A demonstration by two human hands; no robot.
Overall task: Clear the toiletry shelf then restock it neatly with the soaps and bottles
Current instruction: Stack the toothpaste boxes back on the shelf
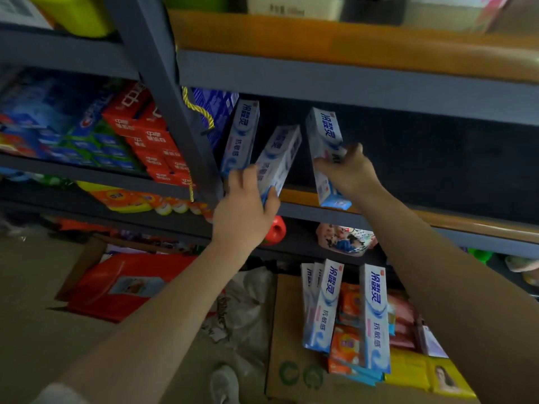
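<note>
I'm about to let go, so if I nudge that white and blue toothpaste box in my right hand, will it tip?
Probably: the toothpaste box is tall, narrow and already tilted near the shelf edge. It looks like stiff, light carton, so the right hand could likely slide it easily.

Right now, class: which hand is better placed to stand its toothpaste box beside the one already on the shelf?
Probably the left hand: its tilted box is right beside the standing box; the right hand's box is farther along.

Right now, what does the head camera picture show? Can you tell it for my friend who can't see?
Two bare hands stand white-and-blue toothpaste boxes on a dark shelf: the left hand holds a leaning box, the right hand holds another box. A third box stands at the left, and a cardboard carton below holds more boxes and soaps.
</note>
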